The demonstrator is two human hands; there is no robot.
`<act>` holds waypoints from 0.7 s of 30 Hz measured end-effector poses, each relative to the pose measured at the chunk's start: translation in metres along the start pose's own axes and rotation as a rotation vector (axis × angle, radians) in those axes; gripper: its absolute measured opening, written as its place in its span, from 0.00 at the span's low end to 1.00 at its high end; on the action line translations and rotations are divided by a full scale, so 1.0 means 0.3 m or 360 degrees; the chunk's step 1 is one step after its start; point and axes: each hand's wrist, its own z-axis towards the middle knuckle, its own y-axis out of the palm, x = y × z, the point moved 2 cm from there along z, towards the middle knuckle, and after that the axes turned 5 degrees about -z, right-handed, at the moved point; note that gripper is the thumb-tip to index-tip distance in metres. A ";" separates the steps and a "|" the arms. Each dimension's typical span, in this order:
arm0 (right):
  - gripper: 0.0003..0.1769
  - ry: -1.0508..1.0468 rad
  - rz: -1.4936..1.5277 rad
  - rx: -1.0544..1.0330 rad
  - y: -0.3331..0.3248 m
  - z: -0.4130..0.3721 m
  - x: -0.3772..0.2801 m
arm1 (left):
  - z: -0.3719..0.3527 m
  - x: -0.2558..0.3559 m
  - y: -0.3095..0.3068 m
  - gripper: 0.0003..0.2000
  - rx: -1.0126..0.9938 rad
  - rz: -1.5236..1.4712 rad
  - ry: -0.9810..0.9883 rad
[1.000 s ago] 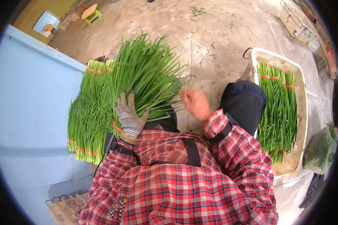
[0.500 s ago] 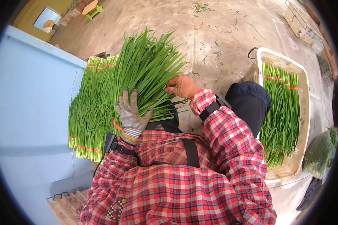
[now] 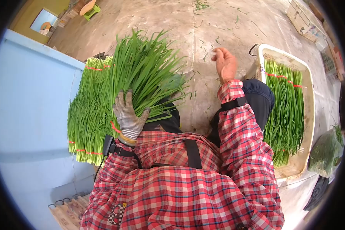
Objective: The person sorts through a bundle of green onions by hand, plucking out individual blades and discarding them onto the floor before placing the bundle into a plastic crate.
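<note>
My left hand, in a grey striped glove, lies with its fingers spread on a loose bunch of green garlic chives. The bunch fans out over my left thigh, its leaf tips pointing forward. My bare right hand is held over the floor to the right of the bunch, apart from it. Its fingers are curled and drawn together; whether something thin is between them, I cannot make out. Left of the bunch, partly beneath it, lies a stack of chive bundles tied with red bands.
On my right stands a white plastic crate with banded chives inside. A blue panel rises at the left. Leaf scraps litter the concrete floor. A clear plastic bag with greens sits at the far right.
My right hand has left the edge of the chive bunch and moved right and forward over the floor. My left hand stays on the bunch.
</note>
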 end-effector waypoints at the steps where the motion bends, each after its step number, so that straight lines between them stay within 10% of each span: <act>1: 0.13 0.0041 -0.0043 -0.0108 0.015 -0.027 0.006 | -0.003 -0.002 -0.003 0.42 0.0004 -0.0014 -0.0010; 10: 0.11 0.0038 -0.0505 -0.1094 0.186 -0.254 0.194 | -0.010 -0.001 -0.004 0.41 0.0016 -0.0016 -0.0056; 21: 0.08 -0.0380 -0.1116 -0.0697 0.243 -0.340 0.129 | -0.012 0.007 -0.005 0.41 0.0037 0.0020 -0.0027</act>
